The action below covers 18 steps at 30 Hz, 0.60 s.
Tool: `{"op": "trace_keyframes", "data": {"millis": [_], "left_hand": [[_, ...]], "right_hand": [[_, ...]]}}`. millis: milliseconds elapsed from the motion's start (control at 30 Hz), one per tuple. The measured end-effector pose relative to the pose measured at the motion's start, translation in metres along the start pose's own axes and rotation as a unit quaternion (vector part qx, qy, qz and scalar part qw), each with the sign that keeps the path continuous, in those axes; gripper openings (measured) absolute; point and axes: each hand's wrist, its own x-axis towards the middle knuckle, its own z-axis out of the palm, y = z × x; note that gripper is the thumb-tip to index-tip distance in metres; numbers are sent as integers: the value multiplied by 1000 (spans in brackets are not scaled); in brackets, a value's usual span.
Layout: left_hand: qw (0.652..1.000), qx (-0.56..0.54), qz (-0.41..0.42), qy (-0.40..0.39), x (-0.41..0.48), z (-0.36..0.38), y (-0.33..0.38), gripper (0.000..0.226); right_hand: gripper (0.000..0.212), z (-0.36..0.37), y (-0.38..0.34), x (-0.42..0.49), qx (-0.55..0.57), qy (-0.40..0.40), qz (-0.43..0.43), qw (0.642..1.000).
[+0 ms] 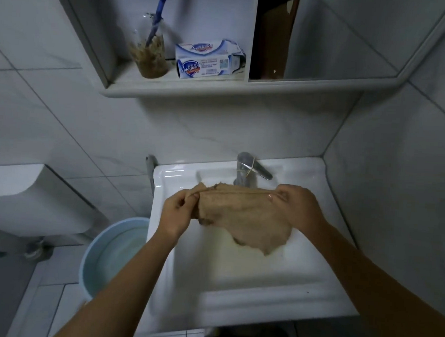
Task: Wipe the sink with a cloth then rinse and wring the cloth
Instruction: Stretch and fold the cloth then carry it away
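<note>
A tan cloth [247, 218] hangs spread out above the basin of the white sink [235, 295]. My left hand [175, 214] pinches its upper left corner. My right hand [296, 208] pinches the upper right corner, so the top edge is stretched taut between them. The cloth's lower part droops toward the basin. Just behind the cloth stands a chrome tap [246, 167] with a rubber band round it; no water stream is visible.
A light blue bucket [108, 252] with water sits on the floor left of the sink. A toilet cistern [29, 197] is further left. Above, a shelf [194, 89] holds a soap box [209, 59] and a stained glass jar [150, 53] with a blue-handled brush.
</note>
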Motion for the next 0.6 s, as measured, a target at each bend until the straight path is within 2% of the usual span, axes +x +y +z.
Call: {"op": "trace_keyframes", "data": {"millis": [67,167,233,333,400,500,600], "left_hand": [[1000,-1,7,-15,5,-5,0,30],[999,3,-36,-39,7,-12,-2,30],[995,-27,-76,-53,9,-16,-2,26],[984,-88,-131,-85,10,-20,-2,23],[984,-68,-141,-83,11,-20,-3,27],[988,-4,-146,-56,14,-20,0,49],[978,-56,-180,-90,20,-16,2,59]], "right_hand": [[27,-2,0,7,40,8,7,999],[34,-5,0,1,162,-78,18,984],[27,-10,0,-6,205,-154,21,966],[11,-13,-1,-12,170,-233,6,958],[22,-12,-4,-12,129,-225,2,966],[26,-19,-16,-8,119,-163,21,979],[27,-30,-26,-6,184,-123,45,974]]}}
